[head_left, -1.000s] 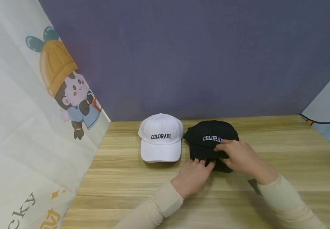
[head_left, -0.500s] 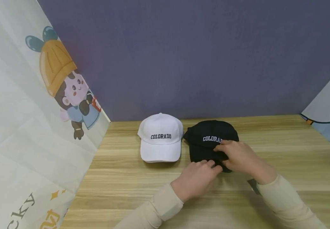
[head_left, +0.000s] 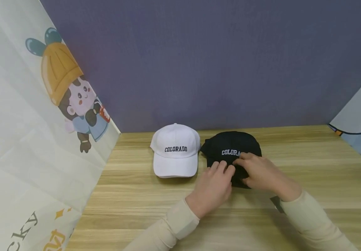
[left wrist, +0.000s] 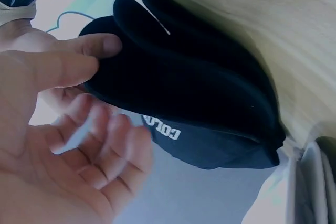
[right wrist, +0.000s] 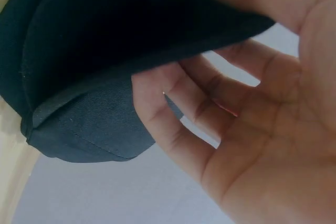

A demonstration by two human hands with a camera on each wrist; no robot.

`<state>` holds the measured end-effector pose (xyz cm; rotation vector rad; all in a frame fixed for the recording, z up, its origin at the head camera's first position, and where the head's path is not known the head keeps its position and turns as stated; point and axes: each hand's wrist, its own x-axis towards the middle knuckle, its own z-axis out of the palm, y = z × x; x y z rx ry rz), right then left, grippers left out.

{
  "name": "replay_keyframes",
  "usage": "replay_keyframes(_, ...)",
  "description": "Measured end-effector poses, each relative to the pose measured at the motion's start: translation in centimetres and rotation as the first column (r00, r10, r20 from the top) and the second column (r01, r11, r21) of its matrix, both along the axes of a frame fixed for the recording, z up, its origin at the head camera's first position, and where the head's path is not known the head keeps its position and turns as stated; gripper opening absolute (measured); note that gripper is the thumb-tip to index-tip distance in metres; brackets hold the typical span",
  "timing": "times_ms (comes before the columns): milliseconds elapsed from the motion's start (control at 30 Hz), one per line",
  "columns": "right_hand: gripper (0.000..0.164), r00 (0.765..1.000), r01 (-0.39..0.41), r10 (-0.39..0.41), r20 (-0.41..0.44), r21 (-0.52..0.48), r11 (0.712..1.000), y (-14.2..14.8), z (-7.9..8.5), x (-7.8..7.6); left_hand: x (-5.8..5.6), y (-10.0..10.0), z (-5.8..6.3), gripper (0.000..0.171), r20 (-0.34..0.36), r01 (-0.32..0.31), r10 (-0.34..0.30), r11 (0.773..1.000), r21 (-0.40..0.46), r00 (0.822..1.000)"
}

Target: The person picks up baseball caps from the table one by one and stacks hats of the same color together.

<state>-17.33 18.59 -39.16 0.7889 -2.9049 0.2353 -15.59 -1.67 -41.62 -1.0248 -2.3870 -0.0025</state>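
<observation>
A black baseball cap (head_left: 233, 141) with white COLORADO lettering sits on the wooden table, its brim toward me. In the left wrist view, more than one curved black brim (left wrist: 178, 85) shows, layered with gaps between. My right hand (head_left: 263, 174) pinches the top brim at its right side, thumb under and fingers above, as the brim in the right wrist view (right wrist: 157, 35) shows. My left hand (head_left: 211, 190) reaches over the brim's left front, fingers loosely bent above it and thumb near its edge. To the left stands a white COLORADO cap (head_left: 175, 136).
A dark blue-grey panel (head_left: 199, 62) rises behind the wooden table (head_left: 130, 195). At the left hangs a pale sheet (head_left: 8, 132) with a cartoon figure; another printed sheet (head_left: 360, 104) is at the right. A small dark device (head_left: 276, 203) shows by my right cuff.
My left hand has slid right along the brim's front edge, then come up and back left, fingers now over the brim. The right hand keeps its pinch; the white cap has not moved.
</observation>
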Motion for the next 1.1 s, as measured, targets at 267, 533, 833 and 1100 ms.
replay_keyframes(267,0.052,1.000,0.001,-0.001,0.029,0.008,1.000,0.0,-0.1,-0.2,-0.7,-0.2,-0.9,0.041,0.093,-0.057,0.063,0.996,-0.064,0.994)
replay_keyframes(533,0.057,0.996,0.008,-0.010,0.086,0.019,1.000,-0.1,-0.3,-0.2,-1.1,-0.2,-1.8,0.039,0.041,-0.050,0.053,0.996,-0.071,0.998)
replay_keyframes(833,0.060,0.992,0.018,-0.020,0.126,0.021,1.000,-0.2,-0.4,0.0,-1.2,0.0,-2.2,0.038,0.097,-0.060,0.072,0.991,-0.117,0.993)
replay_keyframes(1100,0.069,0.987,-0.013,0.015,0.161,-0.017,1.000,0.1,-0.4,0.1,-1.2,0.2,-2.1,0.042,0.173,-0.066,0.097,0.982,-0.175,0.980)
